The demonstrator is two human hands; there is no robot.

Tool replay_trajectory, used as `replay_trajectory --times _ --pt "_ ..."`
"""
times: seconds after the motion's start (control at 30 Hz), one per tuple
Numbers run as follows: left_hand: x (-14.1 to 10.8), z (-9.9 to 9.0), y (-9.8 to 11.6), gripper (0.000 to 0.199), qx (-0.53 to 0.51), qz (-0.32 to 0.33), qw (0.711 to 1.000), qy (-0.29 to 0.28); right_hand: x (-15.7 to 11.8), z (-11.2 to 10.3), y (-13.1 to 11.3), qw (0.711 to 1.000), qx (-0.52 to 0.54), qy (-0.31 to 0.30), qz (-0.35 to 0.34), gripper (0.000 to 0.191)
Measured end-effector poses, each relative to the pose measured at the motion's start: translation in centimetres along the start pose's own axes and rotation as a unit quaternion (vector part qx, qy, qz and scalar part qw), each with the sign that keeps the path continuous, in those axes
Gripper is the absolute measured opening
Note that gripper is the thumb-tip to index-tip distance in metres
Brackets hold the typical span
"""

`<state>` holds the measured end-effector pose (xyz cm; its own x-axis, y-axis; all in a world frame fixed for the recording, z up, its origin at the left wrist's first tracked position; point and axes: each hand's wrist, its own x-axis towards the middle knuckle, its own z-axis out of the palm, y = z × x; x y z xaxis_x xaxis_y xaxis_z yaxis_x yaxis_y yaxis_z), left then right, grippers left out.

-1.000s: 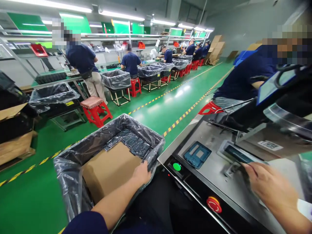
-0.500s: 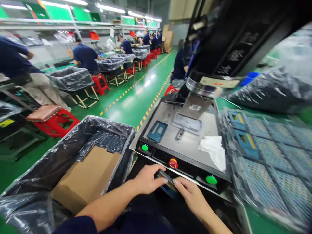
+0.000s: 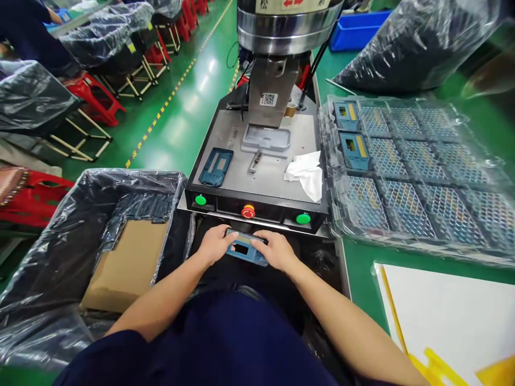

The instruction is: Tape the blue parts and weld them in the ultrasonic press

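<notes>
Between my two hands is a blue plastic housing (image 3: 251, 255) with a dark rectangular window and a yellowish strip. My left hand (image 3: 214, 245) grips its left end, thumb on top. My right hand (image 3: 277, 250) closes on the right end, its thumb also across the face. The piece is held low in front of the press, just below the red stop button (image 3: 248, 211). On the press's metal plate lies a similar blue housing (image 3: 216, 167) with slots, left of a grey fixture (image 3: 266, 138). The press head (image 3: 271, 91) hangs above that fixture.
A plastic-lined bin (image 3: 177, 187) with cardboard and dark parts stands at left. Green buttons (image 3: 200, 200) flank the press front, and a white cloth (image 3: 304, 172) lies on its plate. To the right are a clear compartment tray (image 3: 338, 214), a white sheet (image 3: 454, 311) and a blue crate (image 3: 358, 31).
My view has swung right and down. The housing, earlier edge-on between my hands, now lies flatter with its windowed face showing. Both hands still hold it.
</notes>
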<state>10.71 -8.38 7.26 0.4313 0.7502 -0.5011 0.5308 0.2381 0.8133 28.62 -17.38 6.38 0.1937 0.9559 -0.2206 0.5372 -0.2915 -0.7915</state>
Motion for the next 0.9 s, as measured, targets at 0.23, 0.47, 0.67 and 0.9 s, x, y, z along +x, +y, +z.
replay_trajectory --times 0.23,0.47,0.67,0.9 --pt "-0.7 1.3 0.6 0.089 0.273 0.099 0.949 0.124 -1.3 2.9 0.9 0.994 0.102 0.027 -0.031 0.038" --pt "-0.3 -0.1 1.7 0.042 0.309 0.081 0.943 0.091 -1.1 3.3 1.7 0.989 0.146 0.011 0.034 0.037" --pt "0.4 -0.8 0.3 0.032 0.092 0.054 0.993 0.057 -1.0 2.4 1.1 0.996 0.09 -0.003 0.001 0.038" --pt "-0.2 -1.0 0.6 0.056 -0.221 -0.012 0.974 0.04 -3.2 -1.2 -2.5 0.963 -0.178 -0.032 -0.197 0.088"
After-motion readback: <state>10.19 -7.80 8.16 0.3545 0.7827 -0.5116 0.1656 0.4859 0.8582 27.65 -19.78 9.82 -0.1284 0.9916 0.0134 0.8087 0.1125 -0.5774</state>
